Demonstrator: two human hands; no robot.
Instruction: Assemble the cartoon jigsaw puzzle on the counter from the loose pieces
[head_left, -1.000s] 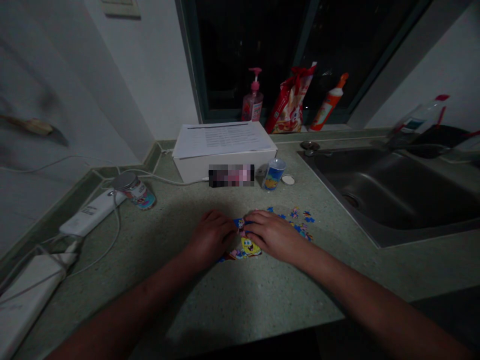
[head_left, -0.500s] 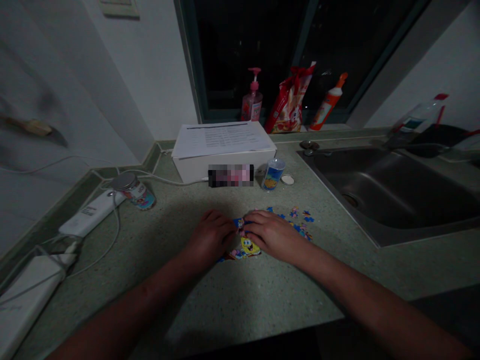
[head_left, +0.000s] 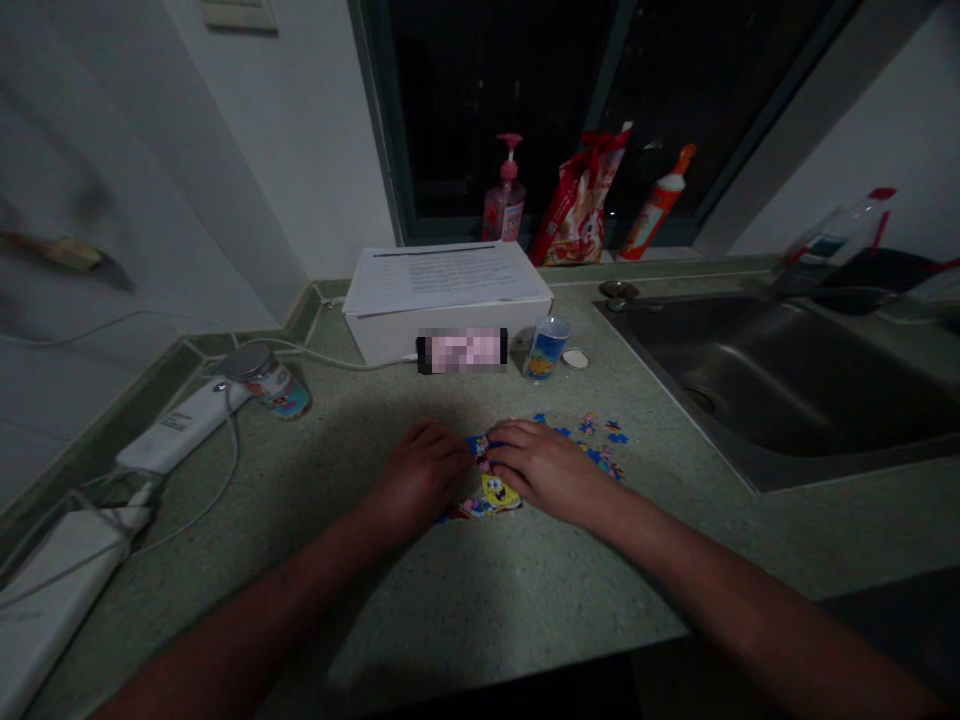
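A partly assembled SpongeBob jigsaw puzzle [head_left: 495,495] lies on the speckled green countertop [head_left: 360,600]. My left hand [head_left: 420,475] rests at its left side, and my right hand [head_left: 544,470] lies over its upper right. Their fingertips nearly meet on blue and pink pieces, hiding part of the puzzle. Whether either hand grips a piece is hidden. Several loose jigsaw pieces [head_left: 600,445] are scattered just right of my right hand.
Behind the puzzle stand a white box [head_left: 390,340] topped with printed paper [head_left: 442,280] and a small blue cup [head_left: 546,348]. A tin can [head_left: 268,382] and white power strip [head_left: 180,428] lie left. A steel sink [head_left: 757,380] is set right.
My hands stay almost in the same place on the puzzle. The whole view has shifted only very slightly.
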